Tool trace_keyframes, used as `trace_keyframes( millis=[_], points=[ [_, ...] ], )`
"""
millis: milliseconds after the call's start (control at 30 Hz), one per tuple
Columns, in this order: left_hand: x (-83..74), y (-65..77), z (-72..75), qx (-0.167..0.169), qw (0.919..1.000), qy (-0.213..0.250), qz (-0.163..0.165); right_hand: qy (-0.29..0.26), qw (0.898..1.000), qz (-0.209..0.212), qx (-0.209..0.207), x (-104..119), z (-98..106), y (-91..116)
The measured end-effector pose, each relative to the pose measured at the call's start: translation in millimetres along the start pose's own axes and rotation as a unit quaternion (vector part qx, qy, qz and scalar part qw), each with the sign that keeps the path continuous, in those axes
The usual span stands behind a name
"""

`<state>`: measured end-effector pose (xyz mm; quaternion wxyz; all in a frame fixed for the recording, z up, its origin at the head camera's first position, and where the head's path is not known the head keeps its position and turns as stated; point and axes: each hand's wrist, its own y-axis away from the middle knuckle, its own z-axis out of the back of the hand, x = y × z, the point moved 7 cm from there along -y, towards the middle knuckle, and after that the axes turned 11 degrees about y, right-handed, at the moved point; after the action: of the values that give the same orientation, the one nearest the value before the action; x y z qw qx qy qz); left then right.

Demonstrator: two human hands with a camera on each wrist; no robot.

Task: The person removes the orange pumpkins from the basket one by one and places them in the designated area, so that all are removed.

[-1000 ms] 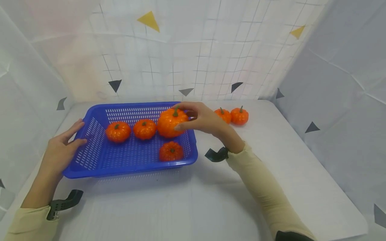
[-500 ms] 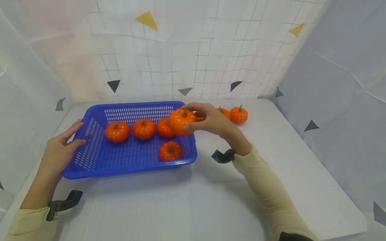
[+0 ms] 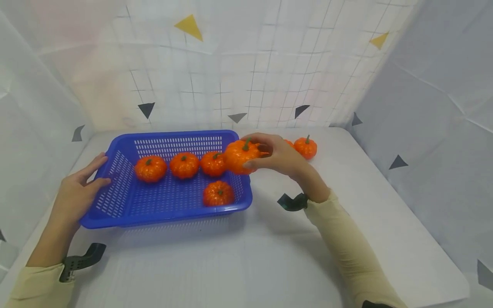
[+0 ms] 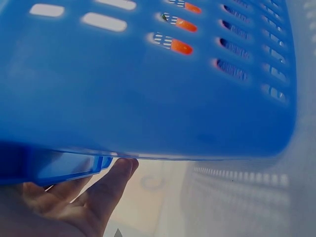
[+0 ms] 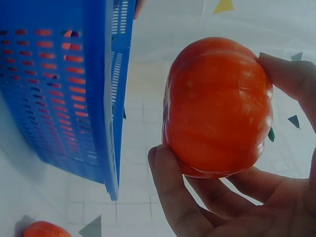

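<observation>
In the head view, my right hand point(image 3: 283, 155) holds a small glossy orange pumpkin point(image 3: 240, 158) with a green stem, above the right rim of a blue perforated plastic basket point(image 3: 165, 219). The right wrist view shows the fingers and thumb on opposite sides of this pumpkin point(image 5: 217, 108), beside the basket wall point(image 5: 96, 98). My left hand point(image 3: 77, 192) grips the basket's left rim; in the left wrist view the thumb touches the rim. Inside the basket lie several pumpkins: three in a row point(image 3: 185, 165) towards the back and a darker one point(image 3: 218, 193) at the front right.
Behind my right hand, on the white table point(image 3: 239, 265), an orange pumpkin point(image 3: 306, 148) sits beside another point(image 3: 288, 143) that is mostly hidden. White sheets with coloured triangles point(image 3: 190, 27) hang at the back and both sides.
My right hand has moved right with the pumpkin, from inside the basket's right part to over its right rim, uncovering the third pumpkin of the row. The left hand and basket stay put.
</observation>
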<state>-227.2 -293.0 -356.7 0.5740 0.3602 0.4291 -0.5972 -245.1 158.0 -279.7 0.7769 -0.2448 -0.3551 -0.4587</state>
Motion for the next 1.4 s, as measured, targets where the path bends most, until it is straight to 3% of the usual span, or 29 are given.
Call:
trace_keyframes(
  millis=[667,1400],
  points=[
    [-1.8,0.2,-0.2,0.000,1.0000,0.000,0.000,-0.021,1.000,-0.010,-0.017,-18,20,11],
    [-0.1,0.4,-0.9,0.000,0.9999,-0.008,0.010,0.032,0.996,-0.071,-0.033,-50,24,18]
  ],
)
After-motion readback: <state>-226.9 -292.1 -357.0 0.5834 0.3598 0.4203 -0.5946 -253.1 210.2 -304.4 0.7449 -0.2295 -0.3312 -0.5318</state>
